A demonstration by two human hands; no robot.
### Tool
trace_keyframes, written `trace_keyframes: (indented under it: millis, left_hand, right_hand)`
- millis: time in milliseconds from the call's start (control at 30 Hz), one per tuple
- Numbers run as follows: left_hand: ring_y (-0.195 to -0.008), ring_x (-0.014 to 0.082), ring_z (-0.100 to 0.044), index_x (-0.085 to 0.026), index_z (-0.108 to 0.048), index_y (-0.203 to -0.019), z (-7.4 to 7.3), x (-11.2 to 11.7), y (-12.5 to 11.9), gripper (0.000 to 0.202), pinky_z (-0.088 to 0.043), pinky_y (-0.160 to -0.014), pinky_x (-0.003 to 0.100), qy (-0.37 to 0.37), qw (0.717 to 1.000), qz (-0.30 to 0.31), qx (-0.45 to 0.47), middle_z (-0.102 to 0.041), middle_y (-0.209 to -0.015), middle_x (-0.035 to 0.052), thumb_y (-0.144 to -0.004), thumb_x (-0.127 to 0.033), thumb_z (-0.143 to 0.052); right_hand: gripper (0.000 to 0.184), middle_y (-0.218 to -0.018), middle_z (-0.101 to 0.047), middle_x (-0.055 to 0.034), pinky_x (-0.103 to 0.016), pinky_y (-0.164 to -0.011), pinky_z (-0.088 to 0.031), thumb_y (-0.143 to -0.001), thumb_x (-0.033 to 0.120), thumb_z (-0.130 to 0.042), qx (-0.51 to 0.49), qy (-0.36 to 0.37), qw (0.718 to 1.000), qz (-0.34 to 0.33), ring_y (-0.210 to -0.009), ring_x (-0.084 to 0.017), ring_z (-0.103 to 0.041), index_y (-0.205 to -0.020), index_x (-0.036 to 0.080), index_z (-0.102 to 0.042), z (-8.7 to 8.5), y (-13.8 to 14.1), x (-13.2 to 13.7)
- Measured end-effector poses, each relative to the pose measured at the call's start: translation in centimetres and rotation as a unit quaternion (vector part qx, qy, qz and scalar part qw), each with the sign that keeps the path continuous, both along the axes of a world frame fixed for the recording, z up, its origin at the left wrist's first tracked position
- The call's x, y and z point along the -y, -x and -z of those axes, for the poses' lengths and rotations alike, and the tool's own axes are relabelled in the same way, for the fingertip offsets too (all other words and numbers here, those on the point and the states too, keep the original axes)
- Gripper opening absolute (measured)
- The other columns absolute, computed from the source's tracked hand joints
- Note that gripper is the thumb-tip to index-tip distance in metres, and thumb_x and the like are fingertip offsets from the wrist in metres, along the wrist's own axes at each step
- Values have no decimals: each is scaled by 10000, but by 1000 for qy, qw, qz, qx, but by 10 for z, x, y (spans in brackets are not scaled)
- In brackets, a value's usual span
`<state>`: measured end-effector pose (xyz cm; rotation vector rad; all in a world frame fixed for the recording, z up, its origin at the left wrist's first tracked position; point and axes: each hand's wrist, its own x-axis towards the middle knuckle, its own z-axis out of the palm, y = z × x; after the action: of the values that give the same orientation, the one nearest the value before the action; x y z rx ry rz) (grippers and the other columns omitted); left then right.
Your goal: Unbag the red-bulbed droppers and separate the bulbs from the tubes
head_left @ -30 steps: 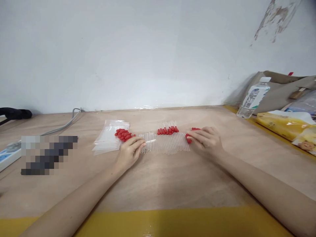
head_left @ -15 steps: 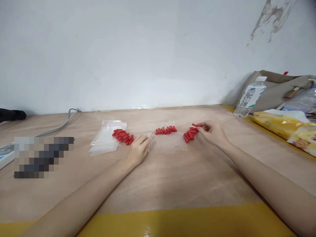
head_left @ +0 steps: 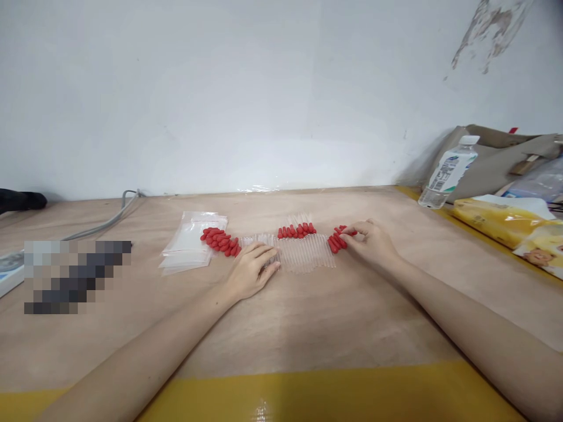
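A row of clear thin tubes (head_left: 308, 255) lies across the middle of the brown table (head_left: 285, 328). Red rubber caps sit in a pile at the row's left end (head_left: 220, 241), in a short line behind it (head_left: 297, 230) and in a pile at its right end (head_left: 336, 242). My left hand (head_left: 253, 271) rests on the left part of the tube row, fingers stretched flat over the tubes. My right hand (head_left: 373, 241) is at the right pile, thumb and fingertips pinched together on a red cap.
A stack of small clear plastic bags (head_left: 189, 247) lies left of the caps. A water bottle (head_left: 446, 173), a beige bag (head_left: 497, 155) and a yellow packet (head_left: 497, 221) crowd the right side. A grey cable (head_left: 109, 220) runs at the left. Yellow tape (head_left: 308, 398) marks the near edge.
My left hand slid right along the tube row and flattened onto it. My right hand lifted a red cap, then came back down to the right pile.
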<state>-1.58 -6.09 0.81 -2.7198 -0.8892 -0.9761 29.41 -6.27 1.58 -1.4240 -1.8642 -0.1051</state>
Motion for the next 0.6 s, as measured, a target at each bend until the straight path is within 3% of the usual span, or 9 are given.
trace_keyframes:
  millis: [167, 433, 600]
  left_hand:
    - [-966, 208, -547, -158, -587, -1086, 0, 1, 0, 270, -460, -849, 386, 2, 1000, 6, 10, -638, -1006, 83, -855, -254, -484]
    - [-1010, 213, -547, -144, -599, -1067, 2, 1, 3, 268, -463, -878, 383, 12, 1000, -4, 5, -643, -1015, 85, -856, -255, -477]
    - [-1039, 219, -550, -162, -605, -1068, 3, 1, 3, 268, -461, -903, 397, 21, 1000, -8, 2, -644, -1036, 79, -858, -262, -470]
  right_hand:
    - [219, -836, -679, -33, -331, -769, -374, -810, 304, -497, 33, -33, 999, 5, -742, -166, -576, -733, 206, -677, 1, -1, -2]
    - [297, -744, -661, -40, -303, -718, -375, -834, 357, -437, -10, -21, 998, 54, -692, -165, -541, -754, 187, -667, 5, -9, -7]
    - [248, -753, -670, -13, -290, -711, -364, -798, 339, -470, 45, 19, 997, 66, -723, -165, -550, -721, 215, -671, -9, 9, -17]
